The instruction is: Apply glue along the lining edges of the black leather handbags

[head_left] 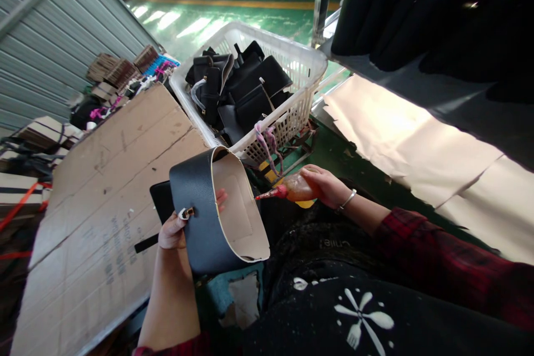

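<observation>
My left hand (173, 231) grips a curved black leather bag panel (200, 217) with a pale lining (240, 206), thumb on the outside by a small metal clasp (186, 213), a fingertip showing inside. My right hand (327, 184) holds an amber squeeze bottle of glue (294, 190) with a red nozzle (269, 194) pointing left, close to the panel's open edge but apart from it. A bracelet sits on my right wrist.
A white plastic basket (298, 69) full of black bag parts stands behind. A large flat cardboard sheet (104, 189) lies to the left, with stacked boxes (45, 133) beyond. Pale paper (400, 139) covers the surface at right, under a shelf of dark items (417, 5).
</observation>
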A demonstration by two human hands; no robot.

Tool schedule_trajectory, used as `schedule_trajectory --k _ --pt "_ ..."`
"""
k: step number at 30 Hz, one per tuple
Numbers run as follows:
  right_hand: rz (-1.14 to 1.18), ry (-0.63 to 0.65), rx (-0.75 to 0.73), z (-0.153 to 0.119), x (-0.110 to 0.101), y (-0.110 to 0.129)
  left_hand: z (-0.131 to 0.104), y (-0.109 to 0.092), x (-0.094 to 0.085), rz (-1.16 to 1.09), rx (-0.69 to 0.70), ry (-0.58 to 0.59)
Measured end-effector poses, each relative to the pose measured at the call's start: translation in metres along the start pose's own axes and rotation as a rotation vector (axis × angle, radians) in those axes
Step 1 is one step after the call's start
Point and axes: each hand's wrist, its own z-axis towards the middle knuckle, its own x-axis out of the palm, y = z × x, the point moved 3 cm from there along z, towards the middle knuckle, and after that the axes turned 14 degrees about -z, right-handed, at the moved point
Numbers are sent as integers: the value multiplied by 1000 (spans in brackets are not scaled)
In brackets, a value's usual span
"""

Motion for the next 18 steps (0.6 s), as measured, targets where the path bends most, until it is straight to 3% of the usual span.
schedule_trajectory --k 3,8,18 --pt "-48 23 6 6 6 -1 0 0 4 72 9 117" --pt "-66 100 67 3 7 -13 1 2 6 26 27 168" --pt "-132 174 174 -25 3 -18 0 2 10 -60 55 -5"
